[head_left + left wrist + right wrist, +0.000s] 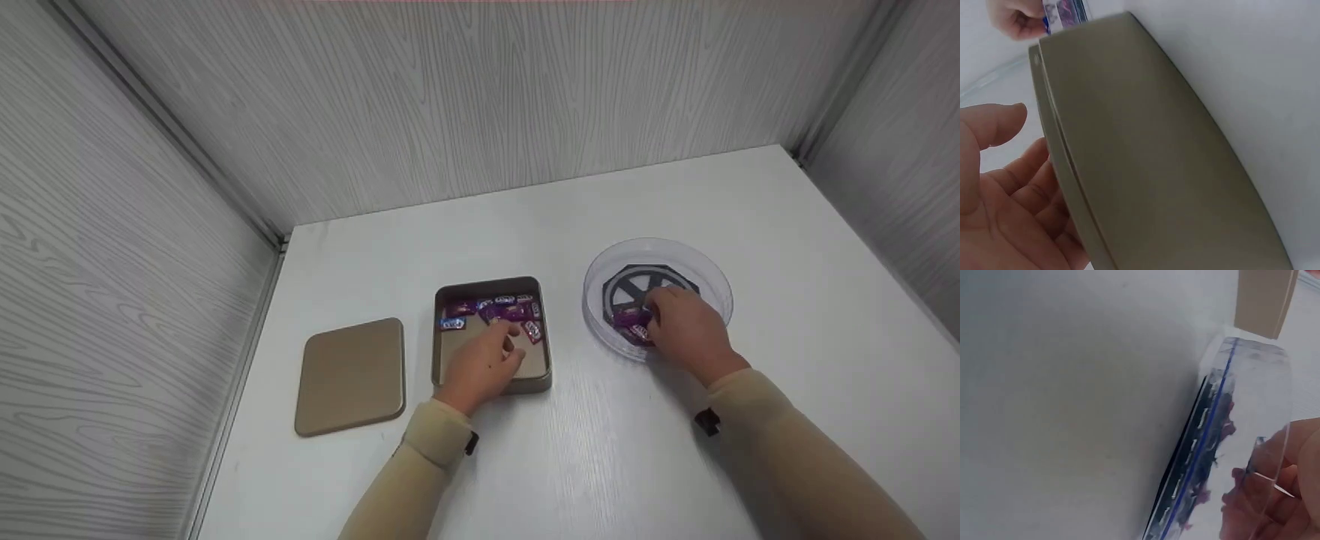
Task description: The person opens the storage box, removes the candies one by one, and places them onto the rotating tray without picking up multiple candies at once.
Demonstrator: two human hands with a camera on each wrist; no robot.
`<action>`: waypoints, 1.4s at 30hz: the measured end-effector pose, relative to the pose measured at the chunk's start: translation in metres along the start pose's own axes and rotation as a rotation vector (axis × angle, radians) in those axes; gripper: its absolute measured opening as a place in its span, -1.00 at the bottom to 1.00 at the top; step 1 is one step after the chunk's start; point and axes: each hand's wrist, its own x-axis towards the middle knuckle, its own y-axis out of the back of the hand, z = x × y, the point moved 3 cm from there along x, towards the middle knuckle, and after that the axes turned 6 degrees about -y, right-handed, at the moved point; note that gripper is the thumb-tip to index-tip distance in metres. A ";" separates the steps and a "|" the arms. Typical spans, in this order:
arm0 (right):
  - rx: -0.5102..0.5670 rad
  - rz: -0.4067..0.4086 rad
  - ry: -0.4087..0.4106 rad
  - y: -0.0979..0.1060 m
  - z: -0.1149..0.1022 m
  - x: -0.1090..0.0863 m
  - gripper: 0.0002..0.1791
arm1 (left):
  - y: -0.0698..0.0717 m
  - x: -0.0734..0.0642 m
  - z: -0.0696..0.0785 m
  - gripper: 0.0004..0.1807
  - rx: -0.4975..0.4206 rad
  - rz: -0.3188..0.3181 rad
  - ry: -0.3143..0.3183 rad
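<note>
My left hand [484,367] hovers over the near part of a square gold-brown tin [531,385], fingers loosely bent with nothing in them. Inside the tin, mostly toward its far side, lie several shiny wrapped candies [453,324] in purple, blue and red. To the right, my right hand [688,334] reaches over the near right rim of a round clear plastic dish [595,322]. Its fingertips pinch a wrapped candy [1250,462], seen through the dish wall in the right wrist view. More purple and red candies [628,317] lie beside those fingers, partly hidden.
The tin's flat square lid [351,379] lies on the white table [570,457] left of the tin. A dark wheel-like pattern [634,281] shows in the dish's bottom. Grey wood-grain panels [480,97] enclose the table at the back and sides.
</note>
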 end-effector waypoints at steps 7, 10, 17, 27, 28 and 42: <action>-0.071 0.006 -0.020 0.001 0.001 -0.001 -0.77 | 0.009 0.006 -0.019 -0.64 0.017 0.015 0.076; -0.073 0.019 -0.018 0.003 -0.003 -0.002 -0.78 | 0.010 0.010 -0.023 -0.63 0.071 0.018 0.086; -0.042 0.071 0.027 0.006 -0.013 -0.004 -0.77 | 0.008 0.021 -0.027 -0.44 0.202 -0.003 0.092; 0.001 0.049 0.049 0.003 -0.022 -0.008 -0.73 | -0.006 0.026 -0.029 -0.28 0.319 -0.149 0.016; 0.008 0.052 0.051 0.003 -0.023 -0.009 -0.73 | -0.006 0.027 -0.029 -0.29 0.321 -0.151 0.017; 0.080 0.068 0.086 -0.004 -0.031 -0.015 -0.80 | -0.009 0.028 -0.027 -0.94 0.334 -0.049 0.022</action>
